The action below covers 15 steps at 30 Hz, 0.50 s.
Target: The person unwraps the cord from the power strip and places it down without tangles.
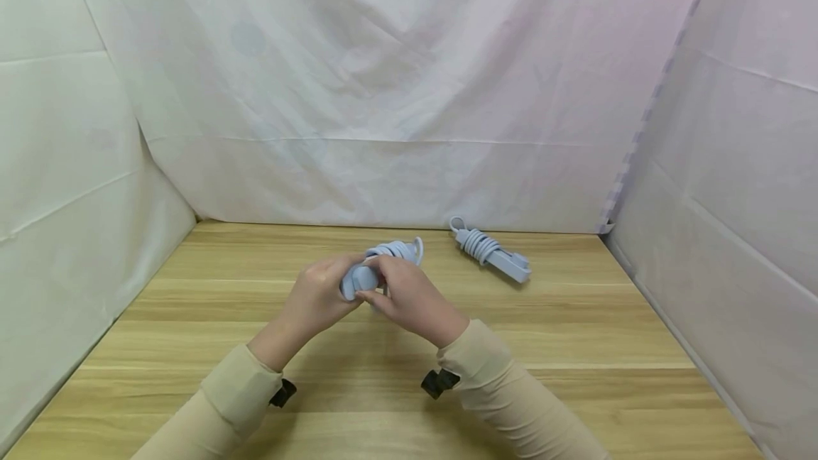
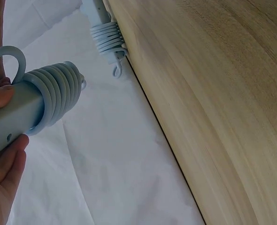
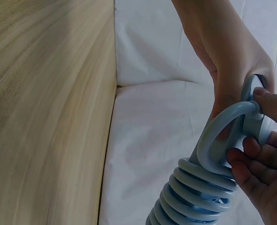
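Note:
A light blue power strip (image 2: 16, 112) is held up over the table, its cord (image 2: 58, 91) wound in several coils round one end. My left hand (image 1: 322, 293) grips the strip's body from the left. On the other side, my right hand (image 1: 409, 297) pinches the plug (image 1: 366, 278) between thumb and fingers, at the end of the strip toward me. From the plug a loop of cord (image 3: 218, 124) arches back to the coils, as the right wrist view shows. Part of the strip's body is hidden behind the hands.
A second light blue power strip (image 1: 509, 265), its cord also wound round it, lies at the back right of the wooden table (image 1: 358, 375). White cloth (image 1: 383, 91) hangs behind the table and along both sides. Black straps (image 1: 439, 382) show under the wrists.

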Each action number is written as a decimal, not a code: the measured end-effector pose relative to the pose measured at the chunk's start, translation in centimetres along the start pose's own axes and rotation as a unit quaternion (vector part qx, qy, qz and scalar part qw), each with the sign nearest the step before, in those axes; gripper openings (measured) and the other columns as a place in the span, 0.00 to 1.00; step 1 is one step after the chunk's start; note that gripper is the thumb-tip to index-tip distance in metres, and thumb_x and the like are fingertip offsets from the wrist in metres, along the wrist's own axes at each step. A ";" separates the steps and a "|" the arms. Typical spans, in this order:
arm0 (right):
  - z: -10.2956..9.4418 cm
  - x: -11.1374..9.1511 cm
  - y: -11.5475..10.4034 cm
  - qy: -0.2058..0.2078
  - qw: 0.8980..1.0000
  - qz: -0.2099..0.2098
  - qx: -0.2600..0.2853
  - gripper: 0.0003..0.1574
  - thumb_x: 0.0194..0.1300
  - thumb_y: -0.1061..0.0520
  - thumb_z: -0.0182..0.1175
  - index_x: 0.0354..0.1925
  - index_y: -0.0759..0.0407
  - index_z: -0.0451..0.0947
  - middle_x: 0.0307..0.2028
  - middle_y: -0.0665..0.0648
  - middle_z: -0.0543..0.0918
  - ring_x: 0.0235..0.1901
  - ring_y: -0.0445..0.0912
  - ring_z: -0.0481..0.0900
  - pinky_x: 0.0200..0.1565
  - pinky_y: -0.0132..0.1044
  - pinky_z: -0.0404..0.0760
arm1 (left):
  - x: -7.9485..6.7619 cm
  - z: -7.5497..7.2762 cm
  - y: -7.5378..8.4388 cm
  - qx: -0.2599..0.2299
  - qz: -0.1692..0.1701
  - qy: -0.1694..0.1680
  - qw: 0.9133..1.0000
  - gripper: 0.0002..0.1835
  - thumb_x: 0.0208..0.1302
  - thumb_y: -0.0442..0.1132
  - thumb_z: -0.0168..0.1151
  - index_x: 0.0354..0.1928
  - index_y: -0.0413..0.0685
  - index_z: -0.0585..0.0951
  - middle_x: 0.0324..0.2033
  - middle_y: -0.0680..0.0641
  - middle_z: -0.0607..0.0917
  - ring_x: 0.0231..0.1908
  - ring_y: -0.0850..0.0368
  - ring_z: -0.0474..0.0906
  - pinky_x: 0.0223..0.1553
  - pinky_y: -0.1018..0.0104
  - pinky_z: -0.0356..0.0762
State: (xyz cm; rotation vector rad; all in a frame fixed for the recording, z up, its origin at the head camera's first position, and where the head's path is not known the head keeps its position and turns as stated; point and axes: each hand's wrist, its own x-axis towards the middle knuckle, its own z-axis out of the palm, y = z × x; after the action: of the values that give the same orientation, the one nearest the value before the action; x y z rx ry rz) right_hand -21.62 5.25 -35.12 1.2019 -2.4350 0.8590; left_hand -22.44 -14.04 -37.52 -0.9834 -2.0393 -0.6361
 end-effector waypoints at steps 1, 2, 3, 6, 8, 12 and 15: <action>0.0 0.0 0.0 0.001 1.000 -0.001 0.001 0.20 0.64 0.55 0.66 0.49 0.63 0.73 0.37 0.51 0.77 0.33 0.44 0.76 0.36 0.30 0.74 | 0.0 0.0 0.0 0.001 0.001 0.000 1.000 0.26 0.42 0.34 0.79 0.46 0.36 0.82 0.36 0.42 0.87 0.35 0.49 0.85 0.35 0.56 0.82; 0.0 0.0 0.1 0.001 1.000 -0.001 -0.001 0.20 0.64 0.55 0.66 0.50 0.63 0.73 0.36 0.51 0.77 0.33 0.43 0.76 0.36 0.30 0.74 | 0.0 0.0 0.0 0.001 0.002 0.000 1.000 0.26 0.42 0.34 0.79 0.46 0.36 0.82 0.36 0.42 0.87 0.34 0.49 0.85 0.35 0.56 0.82; 0.0 0.0 0.1 0.000 1.000 -0.002 -0.001 0.21 0.64 0.55 0.66 0.50 0.63 0.73 0.37 0.51 0.77 0.33 0.43 0.76 0.36 0.30 0.74 | 0.0 0.0 0.0 0.001 0.004 0.000 1.000 0.26 0.42 0.34 0.79 0.46 0.36 0.82 0.36 0.42 0.87 0.34 0.49 0.85 0.35 0.56 0.82; -0.2 0.0 0.1 -0.006 1.000 -0.006 -0.007 0.21 0.64 0.55 0.66 0.51 0.64 0.73 0.35 0.51 0.77 0.32 0.42 0.76 0.35 0.30 0.74 | 0.0 0.0 0.0 0.004 0.010 0.000 1.000 0.26 0.42 0.34 0.79 0.46 0.36 0.82 0.36 0.42 0.87 0.34 0.48 0.85 0.35 0.56 0.82; -0.3 0.0 0.1 -0.010 1.000 -0.008 -0.008 0.21 0.65 0.55 0.65 0.51 0.64 0.73 0.35 0.51 0.77 0.32 0.43 0.76 0.35 0.30 0.74 | 0.0 0.1 0.0 0.007 0.013 0.000 1.000 0.26 0.42 0.34 0.79 0.46 0.36 0.82 0.36 0.42 0.87 0.34 0.48 0.85 0.35 0.55 0.82; -0.4 0.0 0.2 -0.011 1.000 -0.007 -0.007 0.20 0.65 0.55 0.65 0.50 0.64 0.74 0.35 0.51 0.77 0.33 0.42 0.75 0.35 0.31 0.74 | 0.0 0.0 0.0 0.015 0.016 -0.003 1.000 0.26 0.42 0.34 0.78 0.47 0.36 0.82 0.35 0.42 0.87 0.34 0.48 0.85 0.35 0.56 0.82; -0.3 -0.1 0.2 -0.004 1.000 -0.007 0.002 0.20 0.64 0.56 0.66 0.49 0.64 0.74 0.36 0.51 0.77 0.33 0.41 0.75 0.36 0.30 0.75 | 0.0 -0.1 0.1 0.019 0.015 -0.003 1.000 0.26 0.42 0.35 0.79 0.46 0.35 0.82 0.35 0.41 0.87 0.34 0.48 0.85 0.34 0.56 0.82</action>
State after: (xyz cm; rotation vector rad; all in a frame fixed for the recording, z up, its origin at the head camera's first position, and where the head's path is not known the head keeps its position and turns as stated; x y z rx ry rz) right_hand -21.74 5.60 -35.02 1.2254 -2.4302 0.8569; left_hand -22.37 -14.02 -37.45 -0.9941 -2.0309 -0.5766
